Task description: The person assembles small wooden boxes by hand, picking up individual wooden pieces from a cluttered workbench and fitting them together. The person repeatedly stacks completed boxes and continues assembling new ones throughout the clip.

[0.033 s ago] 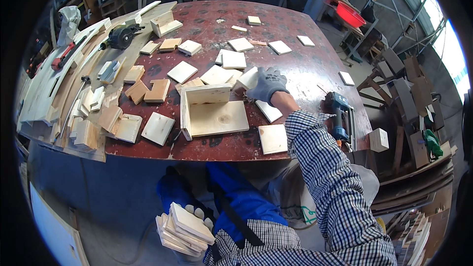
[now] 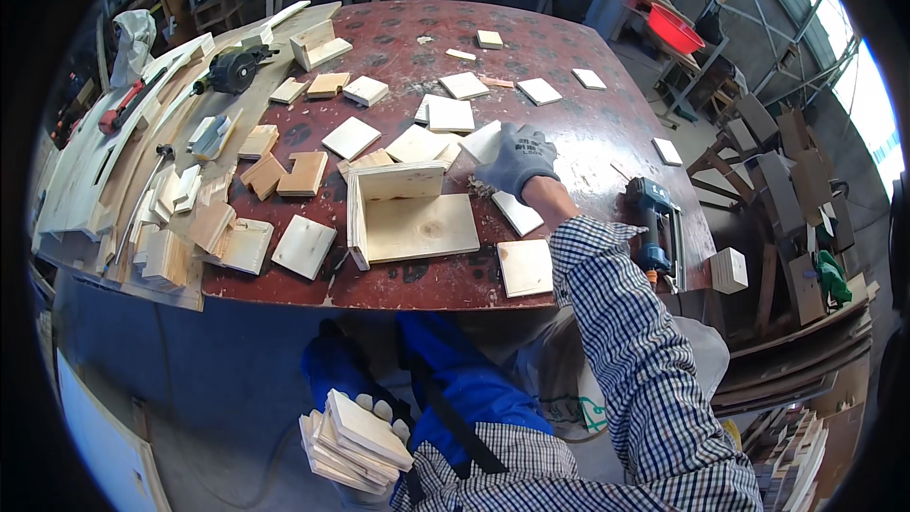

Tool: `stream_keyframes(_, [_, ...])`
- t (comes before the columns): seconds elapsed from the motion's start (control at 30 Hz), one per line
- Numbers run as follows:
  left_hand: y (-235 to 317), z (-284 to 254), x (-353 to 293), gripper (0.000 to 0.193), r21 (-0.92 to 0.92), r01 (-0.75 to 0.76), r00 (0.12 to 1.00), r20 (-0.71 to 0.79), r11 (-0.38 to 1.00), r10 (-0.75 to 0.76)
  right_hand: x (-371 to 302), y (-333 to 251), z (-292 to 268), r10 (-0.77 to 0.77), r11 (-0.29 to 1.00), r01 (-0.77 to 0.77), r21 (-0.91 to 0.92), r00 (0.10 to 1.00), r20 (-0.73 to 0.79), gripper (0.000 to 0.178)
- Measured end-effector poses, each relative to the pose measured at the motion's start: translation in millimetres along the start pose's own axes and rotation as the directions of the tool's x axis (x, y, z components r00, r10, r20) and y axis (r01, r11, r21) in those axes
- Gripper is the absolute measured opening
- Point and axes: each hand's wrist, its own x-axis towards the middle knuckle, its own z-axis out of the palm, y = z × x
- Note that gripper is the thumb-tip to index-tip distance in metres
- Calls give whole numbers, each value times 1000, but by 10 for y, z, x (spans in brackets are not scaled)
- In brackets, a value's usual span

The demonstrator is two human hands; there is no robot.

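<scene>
Low in front of my body, my left hand (image 2: 383, 410) grips a stack of thin square wood pieces (image 2: 370, 431). Only its gloved fingertips show at the stack's edge; the rest is hidden behind the wood. My right hand (image 2: 519, 161), in a grey glove, reaches out over the dark red table (image 2: 607, 180). Its fingers hold the right side of a pale square wood piece (image 2: 482, 143). Nearer to me stands an assembly of joined boards (image 2: 422, 228), a flat base with two upright sides. Other square pieces (image 2: 450, 115) lie loose around that hand.
A nail gun (image 2: 652, 228) lies at the table's right edge, near my right forearm. At the left are a circular saw (image 2: 237, 69), a hammer (image 2: 152, 180) and long boards (image 2: 90, 171). A wood block stack (image 2: 728, 270) stands beside the table's right corner.
My right hand and the square wood piece in it have shifted very slightly away from me. My left hand and its stack look the same.
</scene>
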Motion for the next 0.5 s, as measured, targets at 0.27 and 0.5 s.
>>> stream_keyframes(0.27, [15,-114,43,80,49,-78,996,-45,996,80,-1201,-55,-12,-464,-568,-178,803,876,-134,73])
stream_keyframes(0.5, [-146,71,160,79,247,-173,985,15,954,175,-2068,-199,410,-602,-747,-492,448,786,-142,102])
